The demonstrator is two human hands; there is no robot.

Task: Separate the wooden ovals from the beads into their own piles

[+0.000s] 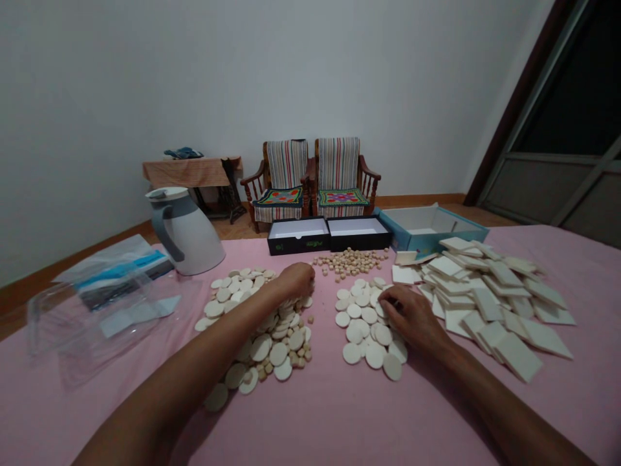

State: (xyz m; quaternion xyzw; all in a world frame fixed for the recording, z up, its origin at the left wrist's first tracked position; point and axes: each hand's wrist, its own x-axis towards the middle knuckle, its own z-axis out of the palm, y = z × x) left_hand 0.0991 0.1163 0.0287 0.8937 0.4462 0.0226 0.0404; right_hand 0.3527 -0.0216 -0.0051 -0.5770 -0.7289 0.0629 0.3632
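Note:
My left hand (297,281) is closed, fingers curled down at the right edge of a mixed pile of pale round discs (278,354) and small wooden cubes (262,373). What it grips, if anything, is hidden. At the right side of a second, smaller pile of round discs (374,355), my right hand (412,316) is closed with its fingertips drawn together. The fingertips touch or hover over the discs there; whether they hold one I cannot make out. Between and beyond both hands lies a heap of small wooden cubes (350,262).
Square pale tiles (485,291) are heaped at the right. Behind stand two black open boxes (299,244) (361,241) and a blue open box (436,241). A white-grey jug (189,233) and clear plastic packaging (101,323) occupy the left of the pink-covered table (330,421).

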